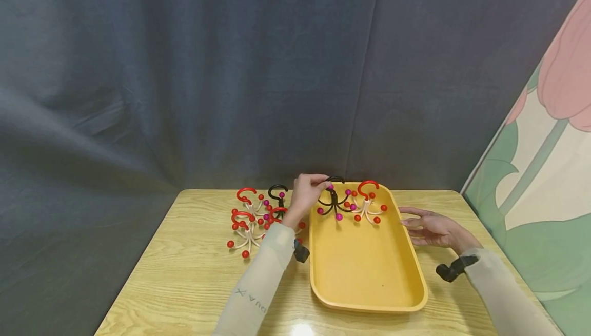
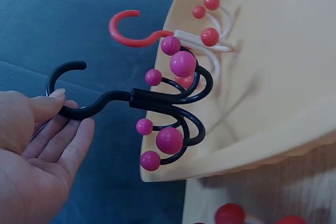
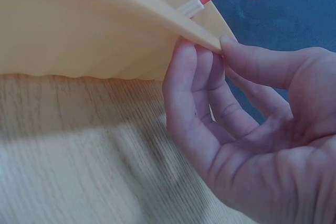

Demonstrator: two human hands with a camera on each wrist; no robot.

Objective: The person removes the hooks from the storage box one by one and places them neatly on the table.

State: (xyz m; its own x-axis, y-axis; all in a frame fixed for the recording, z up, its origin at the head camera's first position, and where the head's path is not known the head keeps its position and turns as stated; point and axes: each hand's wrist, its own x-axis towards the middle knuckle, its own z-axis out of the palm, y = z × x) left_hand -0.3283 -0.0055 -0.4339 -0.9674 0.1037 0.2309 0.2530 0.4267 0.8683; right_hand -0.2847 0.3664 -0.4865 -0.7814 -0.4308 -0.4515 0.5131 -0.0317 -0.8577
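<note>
My left hand (image 1: 306,195) pinches the curved top of a black multi-arm hook hanger (image 2: 144,98) with magenta ball tips, between thumb and fingers. Its splayed arms hang over the far left part of a yellow tray (image 1: 365,269). Beside it in the tray, near the far rim, is a white hanger (image 1: 367,205) with a red hook and red balls. At the tray's right side, my right hand (image 1: 431,229) holds the rim; in the right wrist view the thumb is on top and the curled fingers (image 3: 184,66) are under the edge.
Left of the tray, several hook hangers lie grouped on the wooden table (image 1: 184,269), among them a white one (image 1: 249,236) with red balls and a black one (image 1: 279,205). My left forearm partly covers them. A dark curtain (image 1: 277,79) hangs behind; a flower-patterned wall (image 1: 545,182) stands right.
</note>
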